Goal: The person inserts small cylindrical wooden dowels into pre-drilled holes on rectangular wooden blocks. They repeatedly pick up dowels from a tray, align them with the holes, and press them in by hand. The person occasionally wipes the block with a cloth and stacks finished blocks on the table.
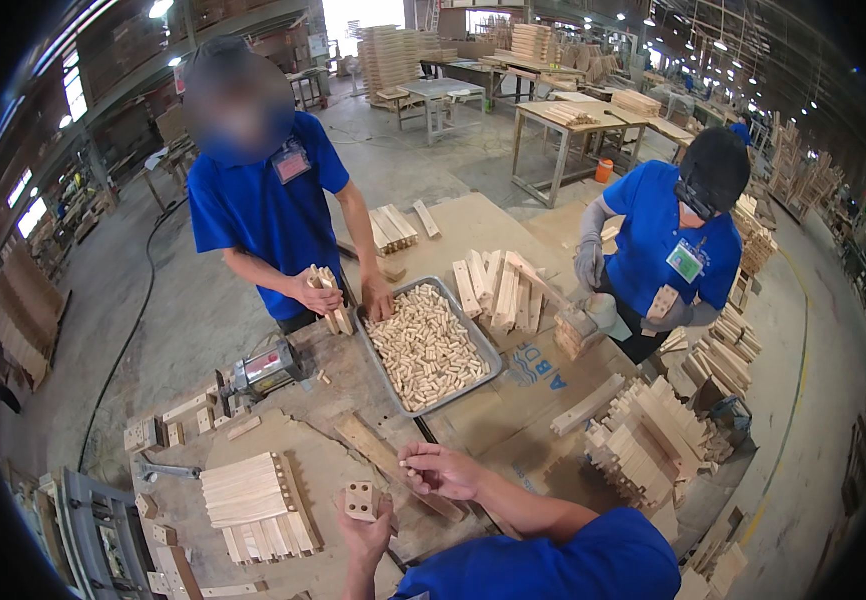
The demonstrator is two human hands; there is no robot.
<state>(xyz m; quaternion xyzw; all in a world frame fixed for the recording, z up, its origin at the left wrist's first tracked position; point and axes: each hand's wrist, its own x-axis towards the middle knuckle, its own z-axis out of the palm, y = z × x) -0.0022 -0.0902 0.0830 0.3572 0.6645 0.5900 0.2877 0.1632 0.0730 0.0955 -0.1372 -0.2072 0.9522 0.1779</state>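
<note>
Upright in my left hand (366, 535) is a small bundle of wooden pieces (361, 500), their ends facing up with dark round holes in them. My fingers wrap round its sides. To the right of it, my right hand (445, 472) pinches a small pale piece that looks like a wooden dowel between thumb and fingertips. Beyond both hands stands a grey tub (501, 362) heaped with short wooden dowels (428, 345). Left of my left hand lies a stack of wooden slats (253, 500) with holes in their ends.
A co-worker (263, 190) across the table reaches into the tub, holding slats. Another gloved co-worker (678, 230) at the right holds a drilled piece. A metal cylinder clamp (265, 368) and a wrench (171, 470) lie at the left. Piled slats (648, 440) fill the right side.
</note>
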